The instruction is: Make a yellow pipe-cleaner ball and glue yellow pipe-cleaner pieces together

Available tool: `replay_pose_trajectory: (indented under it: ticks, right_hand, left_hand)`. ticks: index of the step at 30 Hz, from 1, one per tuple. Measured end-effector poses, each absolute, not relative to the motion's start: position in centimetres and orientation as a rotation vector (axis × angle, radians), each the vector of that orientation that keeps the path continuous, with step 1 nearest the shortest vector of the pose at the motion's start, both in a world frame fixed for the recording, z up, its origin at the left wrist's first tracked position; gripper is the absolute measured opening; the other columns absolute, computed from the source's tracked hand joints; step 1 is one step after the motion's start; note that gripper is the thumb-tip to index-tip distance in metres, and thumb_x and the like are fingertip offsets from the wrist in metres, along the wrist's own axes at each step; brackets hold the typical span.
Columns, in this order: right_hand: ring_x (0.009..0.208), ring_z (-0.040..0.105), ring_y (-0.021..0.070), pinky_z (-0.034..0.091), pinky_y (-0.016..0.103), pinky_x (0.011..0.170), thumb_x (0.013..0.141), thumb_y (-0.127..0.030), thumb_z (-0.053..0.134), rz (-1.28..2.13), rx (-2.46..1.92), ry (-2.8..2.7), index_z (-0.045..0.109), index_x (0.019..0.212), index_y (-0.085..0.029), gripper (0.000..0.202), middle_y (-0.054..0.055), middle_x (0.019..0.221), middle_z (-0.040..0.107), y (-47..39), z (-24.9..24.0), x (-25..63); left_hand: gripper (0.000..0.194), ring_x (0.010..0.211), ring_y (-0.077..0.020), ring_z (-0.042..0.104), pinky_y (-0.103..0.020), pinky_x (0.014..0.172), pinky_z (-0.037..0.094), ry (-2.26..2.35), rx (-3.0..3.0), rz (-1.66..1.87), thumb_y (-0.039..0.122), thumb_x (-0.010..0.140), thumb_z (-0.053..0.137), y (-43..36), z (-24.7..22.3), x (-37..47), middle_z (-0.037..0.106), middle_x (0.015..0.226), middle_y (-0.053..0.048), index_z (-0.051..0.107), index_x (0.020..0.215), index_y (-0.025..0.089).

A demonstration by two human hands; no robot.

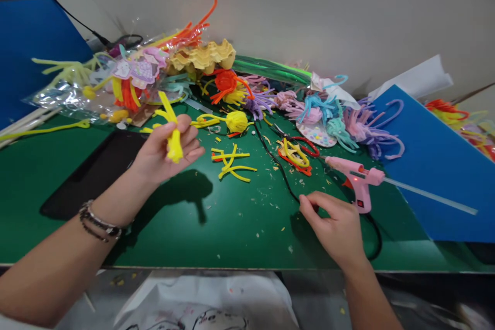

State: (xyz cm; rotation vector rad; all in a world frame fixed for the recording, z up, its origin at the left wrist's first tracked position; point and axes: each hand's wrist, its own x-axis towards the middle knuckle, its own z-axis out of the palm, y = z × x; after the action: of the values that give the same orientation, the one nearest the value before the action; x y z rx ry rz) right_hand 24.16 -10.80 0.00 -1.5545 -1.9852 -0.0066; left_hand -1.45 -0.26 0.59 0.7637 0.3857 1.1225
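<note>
My left hand (170, 144) is raised over the table and holds a yellow pipe-cleaner bundle (175, 145) between thumb and fingers. Low over the front right, my right hand (332, 221) has its thumb and index fingertips together beside a black cord (284, 178); whether they grip anything is too small to tell. Behind it lies a pink glue gun (358, 180) with a clear stick in its back and a small red light. Cut yellow pieces (234, 164) lie between the hands. A round yellow piece (236, 121) sits behind them.
A black tablet (93, 175) lies under my left forearm. Red-handled scissors (309, 148) rest near the glue gun's nozzle. Colourful pipe-cleaner pieces, plastic bags and an egg carton (204, 56) line the wall. Blue boards (444, 165) stand at both sides of the green table (240, 237).
</note>
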Motion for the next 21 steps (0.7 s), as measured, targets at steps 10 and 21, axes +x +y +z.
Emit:
replay_pose_trajectory:
  ticks: [10,21]
  right_hand:
    - [0.043,0.045,0.0069,0.035,0.017,0.044,0.082,-0.020,0.042,0.072,-1.583,-1.860,0.047,0.063,-0.019,0.020,-0.005,0.049,0.049,-11.0,-0.2,24.2]
    - [0.042,0.045,0.0087,0.035,0.020,0.045,0.077,-0.027,0.045,-0.067,-1.788,-1.566,0.044,0.055,-0.020,0.022,-0.004,0.046,0.048,-11.4,-1.1,27.6]
  left_hand:
    - [0.030,0.038,-0.0023,0.034,-0.015,0.042,0.031,0.524,1.107,0.911,0.038,0.061,0.068,-1.0,0.0,-1.0,0.039,0.043,0.008,0.048,0.055,0.016]
    - [0.024,0.042,-0.0052,0.039,-0.016,0.037,0.031,0.876,1.397,0.695,0.037,0.071,0.055,-2.6,-0.9,1.4,0.048,0.053,0.003,0.058,0.066,0.014]
